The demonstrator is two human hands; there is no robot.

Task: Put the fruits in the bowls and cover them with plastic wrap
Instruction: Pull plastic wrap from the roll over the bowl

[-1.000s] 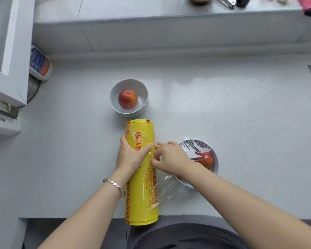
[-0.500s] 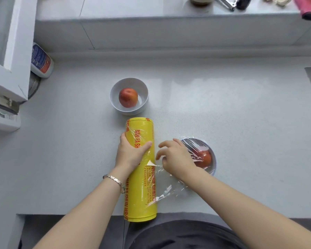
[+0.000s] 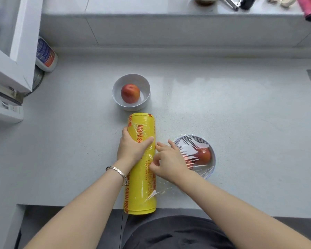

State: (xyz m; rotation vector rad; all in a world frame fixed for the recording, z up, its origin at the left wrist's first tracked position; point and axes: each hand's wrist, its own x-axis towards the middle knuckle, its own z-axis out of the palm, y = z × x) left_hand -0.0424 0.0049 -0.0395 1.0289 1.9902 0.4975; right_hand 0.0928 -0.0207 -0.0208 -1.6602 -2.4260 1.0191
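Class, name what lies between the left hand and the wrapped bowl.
The right hand, fingertips at the yellow roll that the left hand grips, fills the stretch before the wrapped bowl; the head view shows it.

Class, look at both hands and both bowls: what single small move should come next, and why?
Probably the right hand should lift the loose film edge off the roll, which the left hand grips. The near bowl is already wrapped; the far bowl and its fruit lie uncovered.
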